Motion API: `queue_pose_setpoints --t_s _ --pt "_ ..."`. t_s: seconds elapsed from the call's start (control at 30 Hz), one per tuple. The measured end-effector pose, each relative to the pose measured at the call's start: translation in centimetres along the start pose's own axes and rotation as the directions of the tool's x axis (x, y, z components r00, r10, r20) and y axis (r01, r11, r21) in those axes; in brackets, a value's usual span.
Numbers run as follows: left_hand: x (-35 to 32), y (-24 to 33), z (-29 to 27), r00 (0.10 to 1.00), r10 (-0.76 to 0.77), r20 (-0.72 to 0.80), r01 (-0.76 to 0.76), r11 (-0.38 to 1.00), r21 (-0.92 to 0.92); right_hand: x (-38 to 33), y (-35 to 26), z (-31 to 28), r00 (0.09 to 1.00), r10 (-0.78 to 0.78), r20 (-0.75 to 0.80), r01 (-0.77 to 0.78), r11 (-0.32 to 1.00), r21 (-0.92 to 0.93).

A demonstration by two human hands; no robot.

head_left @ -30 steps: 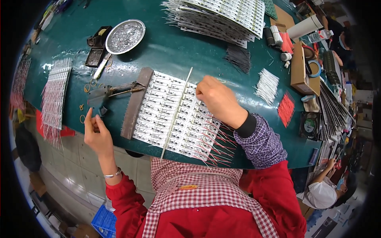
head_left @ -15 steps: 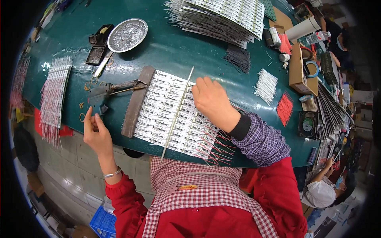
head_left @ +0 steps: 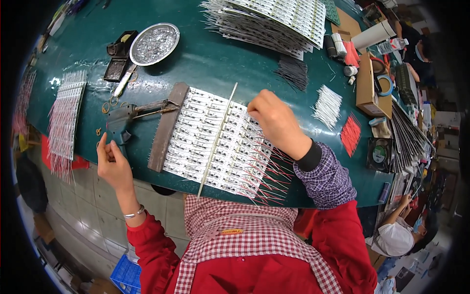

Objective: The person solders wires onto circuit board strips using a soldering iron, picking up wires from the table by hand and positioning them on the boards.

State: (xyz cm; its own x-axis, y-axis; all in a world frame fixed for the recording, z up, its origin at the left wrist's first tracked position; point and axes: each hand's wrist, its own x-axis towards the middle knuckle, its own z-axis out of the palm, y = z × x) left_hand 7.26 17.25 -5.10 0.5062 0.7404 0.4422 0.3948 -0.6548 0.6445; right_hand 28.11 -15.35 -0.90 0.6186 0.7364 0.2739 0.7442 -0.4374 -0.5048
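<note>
A white circuit board panel (head_left: 193,134) lies in front of me, with rows of small dark parts and short wires. A brown-grey bar (head_left: 168,127) rests along its left edge, and a thin straight rod (head_left: 218,139) crosses its middle. Red and dark wires (head_left: 268,179) stick out past its lower right side. Over the upper right edge of the panel is my right hand (head_left: 274,117), its fingers curled together; whatever they pinch is hidden. My left hand (head_left: 113,164) is raised beside the grey soldering gun (head_left: 120,120), fingers bent but apart, with nothing visible in them.
Left of the soldering gun lies a wired board bundle (head_left: 67,115). A metal bowl of silvery scraps (head_left: 155,44) and a black box (head_left: 117,56) stand behind. Stacked panels (head_left: 274,24) fill the back; black (head_left: 293,72), white (head_left: 328,106) and red wires (head_left: 350,134) lie right.
My right hand has moved to the right, uncovering more of the panel's upper right. My left hand has shifted slightly left, its thumb and forefinger still raised.
</note>
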Motion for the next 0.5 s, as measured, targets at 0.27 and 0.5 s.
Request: queue_pose_setpoints --t_s 0.27,0.5 --pt "0.2 0.2 -0.1 0.999 -0.017 0.029 0.017 1.0 -0.009 0.5 -0.6 1.6 0.977 -0.123 0.172 0.171 0.939 -0.298" --pt "0.3 -0.3 0.2 0.999 -0.018 0.028 0.019 0.999 -0.037 0.5 -1.6 2.1 0.968 -0.151 0.202 0.23 0.857 -0.462"
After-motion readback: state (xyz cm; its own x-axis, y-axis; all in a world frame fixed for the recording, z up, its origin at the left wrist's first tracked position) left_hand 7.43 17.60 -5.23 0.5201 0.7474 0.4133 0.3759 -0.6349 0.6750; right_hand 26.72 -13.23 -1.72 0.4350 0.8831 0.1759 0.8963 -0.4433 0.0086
